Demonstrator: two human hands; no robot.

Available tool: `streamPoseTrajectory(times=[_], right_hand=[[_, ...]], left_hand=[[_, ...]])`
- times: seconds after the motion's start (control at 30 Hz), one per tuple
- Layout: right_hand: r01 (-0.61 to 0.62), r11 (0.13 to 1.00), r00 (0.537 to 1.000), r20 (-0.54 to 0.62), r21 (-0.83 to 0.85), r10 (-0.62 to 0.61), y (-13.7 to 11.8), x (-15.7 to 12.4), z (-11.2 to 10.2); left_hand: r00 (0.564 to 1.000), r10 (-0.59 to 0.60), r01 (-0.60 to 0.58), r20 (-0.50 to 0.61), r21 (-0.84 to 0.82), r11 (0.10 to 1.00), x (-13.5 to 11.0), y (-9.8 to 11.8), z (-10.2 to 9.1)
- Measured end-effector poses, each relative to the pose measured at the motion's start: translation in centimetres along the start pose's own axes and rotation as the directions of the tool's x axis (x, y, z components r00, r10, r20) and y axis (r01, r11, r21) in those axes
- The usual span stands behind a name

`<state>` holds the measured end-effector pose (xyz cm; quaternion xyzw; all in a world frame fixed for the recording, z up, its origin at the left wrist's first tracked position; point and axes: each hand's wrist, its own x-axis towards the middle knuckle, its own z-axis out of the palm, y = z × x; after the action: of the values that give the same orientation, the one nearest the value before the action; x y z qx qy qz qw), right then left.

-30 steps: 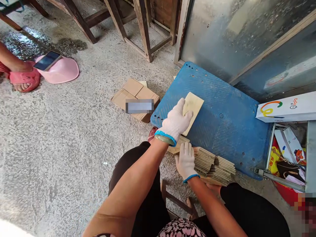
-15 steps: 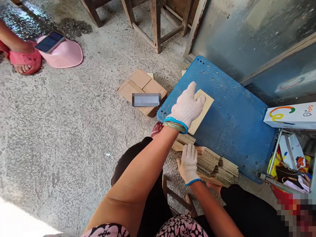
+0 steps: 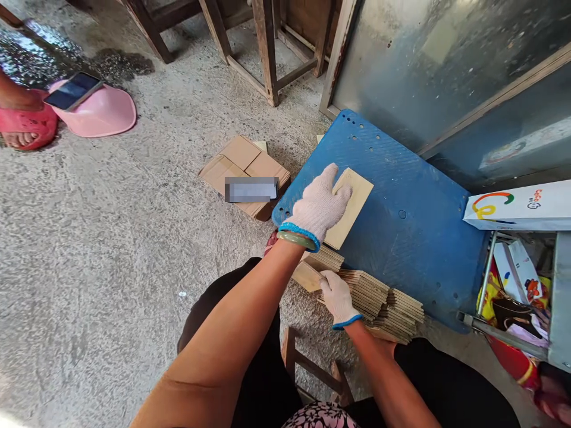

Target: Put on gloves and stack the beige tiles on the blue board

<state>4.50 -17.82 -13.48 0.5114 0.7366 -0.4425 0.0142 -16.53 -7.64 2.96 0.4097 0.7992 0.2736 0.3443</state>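
Note:
My left hand [image 3: 319,205], in a white knit glove with a blue cuff, lies flat with spread fingers on a pale folded card [image 3: 352,205] that rests on a blue plastic board [image 3: 401,226]. My right hand [image 3: 336,297], gloved the same way, is closed on the end of a fanned stack of flat brown cards [image 3: 379,300] at the board's near edge. One card [image 3: 307,275] sticks out to the left of this stack, next to my right fingers.
A flattened cardboard box [image 3: 245,172] lies on the concrete floor left of the board. Wooden stool legs [image 3: 267,53] stand behind. Another person's foot in a pink sandal [image 3: 22,128] and a pink dish with a phone [image 3: 89,104] are far left. Printed boxes [image 3: 520,205] sit right.
My left hand has slid back a little along the pale card. My right hand has moved left on the stack and closed on its end; a card now sticks out there.

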Motion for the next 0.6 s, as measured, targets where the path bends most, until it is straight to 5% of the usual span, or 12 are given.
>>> streamPoseTrajectory(times=[0.17,0.27,0.4,0.5,0.6], right_hand=[[-0.010,0.974,0.996,0.085,0.225,-0.009,-1.2,1.4,-7.0],[-0.079,0.924,0.996,0.060,0.375,0.061,-1.6,2.1,-12.2],[-0.129,0.756,0.986,0.006,0.641,0.164,-1.9,3.2,-18.5],[-0.073,0.646,0.976,-0.077,0.760,0.201,-2.0,4.6,-21.8],[-0.016,0.569,0.964,-0.138,0.822,0.227,-2.3,6.6,-23.3]], left_hand=[[0.998,-0.013,0.008,0.054,0.091,0.996,0.1,-0.3,-0.1],[0.975,-0.007,-0.034,0.221,0.181,0.983,-0.2,-0.5,0.1],[0.845,0.031,-0.224,0.533,0.300,0.927,-1.2,-0.8,0.5],[0.775,0.024,-0.253,0.632,0.274,0.928,-1.9,-0.8,0.9],[0.824,-0.019,-0.102,0.566,0.181,0.978,-2.0,-0.7,1.9]])
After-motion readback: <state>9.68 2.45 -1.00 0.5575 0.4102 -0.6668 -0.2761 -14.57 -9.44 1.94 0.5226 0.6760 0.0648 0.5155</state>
